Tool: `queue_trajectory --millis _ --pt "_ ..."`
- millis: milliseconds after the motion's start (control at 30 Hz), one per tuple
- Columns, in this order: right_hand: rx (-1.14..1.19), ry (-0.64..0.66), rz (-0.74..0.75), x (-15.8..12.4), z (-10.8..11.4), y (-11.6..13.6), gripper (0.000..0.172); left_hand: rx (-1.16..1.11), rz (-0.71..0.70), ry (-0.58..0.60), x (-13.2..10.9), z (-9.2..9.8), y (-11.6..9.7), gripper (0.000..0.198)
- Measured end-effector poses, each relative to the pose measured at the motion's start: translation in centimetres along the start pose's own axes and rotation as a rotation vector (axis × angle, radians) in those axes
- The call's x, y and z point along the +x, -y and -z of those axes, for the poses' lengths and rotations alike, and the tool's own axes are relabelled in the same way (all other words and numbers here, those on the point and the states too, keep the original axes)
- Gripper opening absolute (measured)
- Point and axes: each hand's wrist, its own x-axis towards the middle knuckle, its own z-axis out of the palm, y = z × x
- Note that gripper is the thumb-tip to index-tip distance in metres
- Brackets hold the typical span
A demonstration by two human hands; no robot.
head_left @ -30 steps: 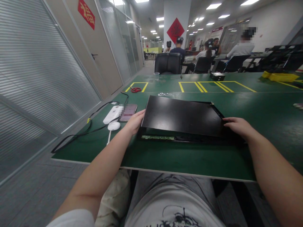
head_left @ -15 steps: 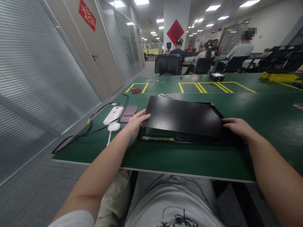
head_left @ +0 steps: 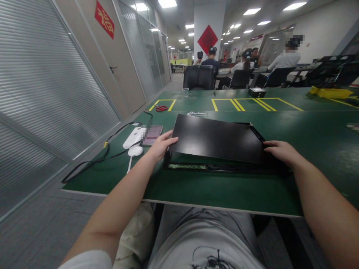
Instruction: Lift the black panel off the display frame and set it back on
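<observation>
A flat black panel (head_left: 215, 138) lies tilted on a black frame (head_left: 224, 167) on the green table (head_left: 196, 186), its near edge raised so a green circuit strip (head_left: 187, 166) shows beneath. My left hand (head_left: 161, 145) grips the panel's near left corner, thumb on top. At the near right corner my right hand (head_left: 282, 151) holds the panel with its fingers curled over the edge.
Left of the panel lie a phone (head_left: 152, 134), a white power strip (head_left: 134, 136), a white puck (head_left: 135, 151) and black cables (head_left: 95, 158). Farther back are red scissors (head_left: 161, 108), a clear cup (head_left: 185, 92), a small black box (head_left: 257, 91) and yellow trays (head_left: 331, 92). People sit at desks behind.
My left thumb slid onto the top of the panel's left corner. The panel and my right hand have hardly moved.
</observation>
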Motion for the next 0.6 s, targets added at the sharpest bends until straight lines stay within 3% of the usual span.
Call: queue_trajectory --millis 333,500,600 --pt "0.056 -0.019 0.018 0.7 -0.2 -0.6 0.042 -0.046 -0.066 0.072 0.0 -0.2 0.1 0.061" --pt "0.106 -0.074 0.009 1.1 -0.5 -1.1 0.059 -0.08 -0.106 0.105 -0.4 -0.7 -0.1 0.069" --pt "0.094 -0.128 -0.003 1.2 -0.5 -1.2 0.053 -0.085 -0.141 0.12 -0.5 -0.9 -0.2 0.073"
